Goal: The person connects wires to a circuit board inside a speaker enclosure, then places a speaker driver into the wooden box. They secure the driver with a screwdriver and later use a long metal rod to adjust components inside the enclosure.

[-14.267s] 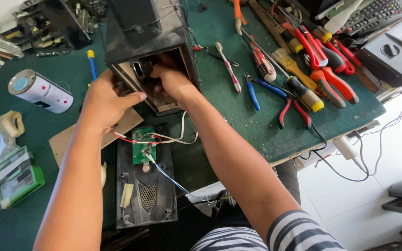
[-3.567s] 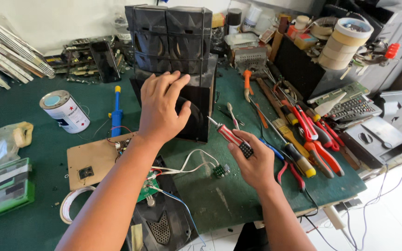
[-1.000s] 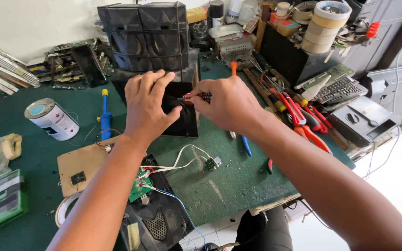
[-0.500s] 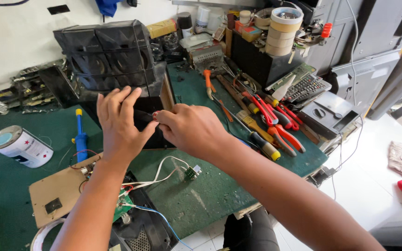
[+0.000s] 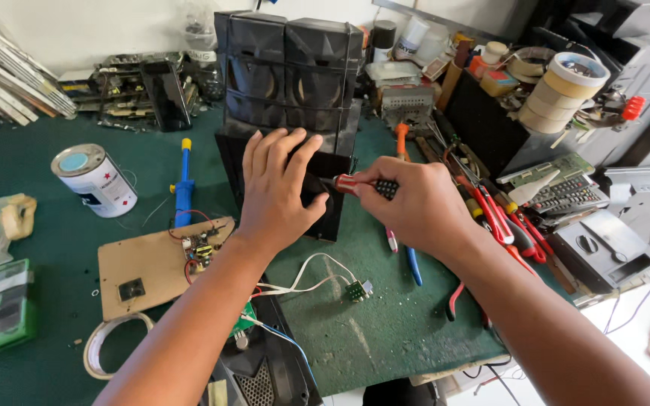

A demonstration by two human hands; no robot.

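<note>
Left hand [image 5: 280, 188] presses flat on the black speaker casing [image 5: 291, 90] to steady it (mid-bench), right hand [image 5: 415, 207] clenching a red-handled screwdriver [image 5: 359, 184], tip apparently inside.

Green-topped workbench [image 5: 31, 180] carries it all. Black speaker box [image 5: 289, 98] stands mid-bench toward far edge. White tin [image 5: 95, 180] left of it, blue desoldering pump [image 5: 183, 189] between. Brown board [image 5: 148, 267] near front edge, white tape loop [image 5: 110, 338] beside. Pliers and screwdrivers [image 5: 494, 218] crowd right edge; tape rolls [image 5: 562, 90] at far right corner.
</note>
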